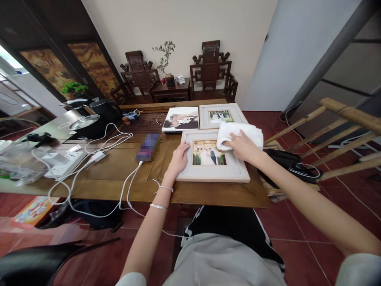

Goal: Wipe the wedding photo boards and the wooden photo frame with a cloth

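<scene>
A framed photo (209, 154) with a wide white mat lies flat near the front edge of the wooden table. My left hand (179, 157) grips its left side, fingers curled over the rim. On the frame's upper right corner, my right hand (238, 143) holds a folded white towel (248, 134), which covers that corner and part of the frame behind. That second picture frame (220, 116) lies just beyond the first. Beside it, to the left, rests a white-bordered photo album or print (181, 119).
A phone (147, 147) on a charging cable lies left of the frames. Farther left are a power strip (65, 163), loose white cables and a black kettle (104, 109). A wooden chair (336, 135) stands at the right. Carved chairs (210, 65) stand along the wall.
</scene>
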`<action>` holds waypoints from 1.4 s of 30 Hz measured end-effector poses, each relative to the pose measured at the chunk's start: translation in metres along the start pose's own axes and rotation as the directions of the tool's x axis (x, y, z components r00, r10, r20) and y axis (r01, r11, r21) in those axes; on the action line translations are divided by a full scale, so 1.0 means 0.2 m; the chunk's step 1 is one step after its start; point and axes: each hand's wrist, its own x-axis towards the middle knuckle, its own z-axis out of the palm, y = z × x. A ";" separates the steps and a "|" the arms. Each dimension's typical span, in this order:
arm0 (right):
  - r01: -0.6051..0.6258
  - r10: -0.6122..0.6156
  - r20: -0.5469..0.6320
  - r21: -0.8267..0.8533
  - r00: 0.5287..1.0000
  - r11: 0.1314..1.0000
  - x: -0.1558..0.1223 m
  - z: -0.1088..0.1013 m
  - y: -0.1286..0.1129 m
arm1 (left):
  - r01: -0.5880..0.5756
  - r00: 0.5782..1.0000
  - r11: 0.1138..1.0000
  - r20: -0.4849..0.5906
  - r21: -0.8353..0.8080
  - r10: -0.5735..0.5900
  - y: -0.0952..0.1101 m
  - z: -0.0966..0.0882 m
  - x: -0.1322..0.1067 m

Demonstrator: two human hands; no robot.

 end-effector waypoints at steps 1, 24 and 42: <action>0.017 -0.017 -0.001 -0.001 1.000 1.000 -0.05 -0.01 -0.04 | 0.000 1.000 1.000 -0.005 0.003 0.000 0.00 0.00 0.00; -0.113 0.116 -0.020 0.125 0.993 0.986 0.05 -0.03 -0.03 | -0.004 1.000 1.000 0.028 -0.019 0.005 0.02 -0.03 0.00; 0.108 -0.142 0.088 0.311 0.986 0.944 -0.27 -0.24 -0.47 | 0.088 0.996 0.996 0.028 -0.010 -0.088 0.06 -0.02 0.00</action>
